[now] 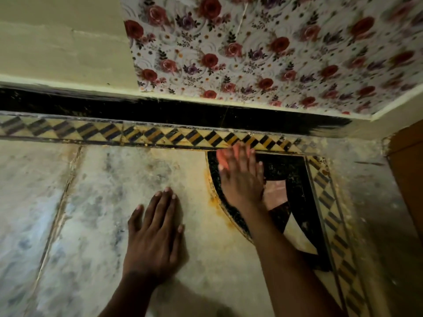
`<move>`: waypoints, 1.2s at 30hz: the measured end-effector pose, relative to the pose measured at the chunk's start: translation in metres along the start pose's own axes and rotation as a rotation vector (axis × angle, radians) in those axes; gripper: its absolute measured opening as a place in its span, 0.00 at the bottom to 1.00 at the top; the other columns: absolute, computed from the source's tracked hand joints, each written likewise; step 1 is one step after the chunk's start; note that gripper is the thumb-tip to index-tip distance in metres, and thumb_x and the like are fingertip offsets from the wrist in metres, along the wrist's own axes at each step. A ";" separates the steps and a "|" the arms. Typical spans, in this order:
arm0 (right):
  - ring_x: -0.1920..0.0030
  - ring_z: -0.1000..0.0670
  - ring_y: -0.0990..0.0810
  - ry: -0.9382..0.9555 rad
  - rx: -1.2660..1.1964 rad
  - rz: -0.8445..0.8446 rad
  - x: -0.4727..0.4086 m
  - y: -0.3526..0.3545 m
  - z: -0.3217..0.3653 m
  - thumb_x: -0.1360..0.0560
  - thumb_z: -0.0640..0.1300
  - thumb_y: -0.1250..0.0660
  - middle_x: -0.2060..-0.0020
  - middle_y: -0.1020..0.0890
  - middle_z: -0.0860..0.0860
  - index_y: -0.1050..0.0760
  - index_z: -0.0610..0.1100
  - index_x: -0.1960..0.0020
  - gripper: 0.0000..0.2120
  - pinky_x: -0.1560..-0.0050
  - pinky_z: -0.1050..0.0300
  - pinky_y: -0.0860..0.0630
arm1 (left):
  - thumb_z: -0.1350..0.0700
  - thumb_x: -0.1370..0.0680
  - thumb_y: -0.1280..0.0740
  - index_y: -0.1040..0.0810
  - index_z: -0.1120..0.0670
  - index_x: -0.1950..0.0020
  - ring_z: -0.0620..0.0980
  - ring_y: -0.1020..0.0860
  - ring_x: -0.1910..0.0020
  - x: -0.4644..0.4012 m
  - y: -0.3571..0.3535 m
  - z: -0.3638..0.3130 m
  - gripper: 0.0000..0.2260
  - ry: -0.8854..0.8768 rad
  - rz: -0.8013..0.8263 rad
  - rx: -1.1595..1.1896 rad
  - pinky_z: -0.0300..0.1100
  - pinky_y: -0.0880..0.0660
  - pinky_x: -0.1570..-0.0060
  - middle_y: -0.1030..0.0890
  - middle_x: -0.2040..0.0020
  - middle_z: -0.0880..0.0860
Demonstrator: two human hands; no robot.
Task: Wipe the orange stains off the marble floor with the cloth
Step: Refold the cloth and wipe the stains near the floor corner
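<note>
My left hand (155, 234) lies flat, palm down, on the pale marble floor (109, 202) and holds nothing. My right hand (242, 179) is blurred and reaches further out. It presses down on the black inlay (295, 193) just below the patterned border strip (160, 135). A small pinkish-orange cloth (222, 159) peeks out from under its fingers on the left; most of it is hidden. Orange stains (211, 191) run along the curved left edge of the black inlay, and a yellowish film spreads over the marble beside it.
A black skirting band (183, 113) and a cream wall (59, 46) stand beyond the border. Flowered covering (263, 49) hangs on the wall at the upper right. A brown wooden edge (407, 170) is at the far right. A floor joint (61, 202) crosses the marble on the left.
</note>
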State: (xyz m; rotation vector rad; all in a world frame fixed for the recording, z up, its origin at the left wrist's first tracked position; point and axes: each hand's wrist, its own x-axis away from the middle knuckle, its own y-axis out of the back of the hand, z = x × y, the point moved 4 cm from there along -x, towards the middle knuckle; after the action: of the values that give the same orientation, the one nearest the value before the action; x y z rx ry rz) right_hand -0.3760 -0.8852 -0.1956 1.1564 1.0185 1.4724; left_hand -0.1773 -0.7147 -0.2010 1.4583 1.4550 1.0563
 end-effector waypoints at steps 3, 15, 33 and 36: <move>0.14 0.48 0.60 0.175 0.056 0.008 0.055 -0.011 -0.024 0.15 0.64 0.64 0.14 0.57 0.57 0.58 0.62 0.14 0.30 0.16 0.40 0.60 | 0.44 0.16 0.49 0.41 0.55 0.15 0.52 0.45 0.15 0.000 -0.001 -0.001 0.31 -0.003 0.012 0.003 0.62 0.43 0.21 0.44 0.14 0.53; 0.16 0.39 0.67 -0.121 -0.034 0.055 -0.029 0.001 0.017 0.15 0.65 0.60 0.15 0.66 0.47 0.66 0.53 0.14 0.34 0.17 0.37 0.65 | 0.43 0.16 0.50 0.43 0.54 0.14 0.51 0.49 0.14 0.000 -0.001 0.001 0.31 0.002 0.028 0.001 0.62 0.45 0.20 0.46 0.13 0.52; 0.14 0.47 0.59 0.143 0.049 -0.062 0.155 -0.031 0.017 0.13 0.60 0.56 0.14 0.57 0.58 0.58 0.65 0.15 0.28 0.16 0.36 0.55 | 0.42 0.16 0.51 0.44 0.55 0.14 0.52 0.48 0.14 0.001 -0.003 0.002 0.31 -0.009 0.022 -0.013 0.61 0.47 0.20 0.46 0.13 0.54; 0.14 0.45 0.51 -0.012 0.037 -0.083 0.178 -0.031 -0.013 0.14 0.59 0.52 0.13 0.50 0.55 0.51 0.64 0.15 0.28 0.18 0.33 0.47 | 0.42 0.15 0.51 0.46 0.54 0.14 0.52 0.50 0.14 0.000 -0.003 0.003 0.31 -0.002 0.032 -0.008 0.61 0.48 0.19 0.49 0.13 0.53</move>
State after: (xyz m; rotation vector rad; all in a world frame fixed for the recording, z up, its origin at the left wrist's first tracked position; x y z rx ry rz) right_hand -0.3970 -0.7054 -0.1980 1.1343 1.0764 1.3851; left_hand -0.1755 -0.7150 -0.2046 1.4805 1.4290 1.0788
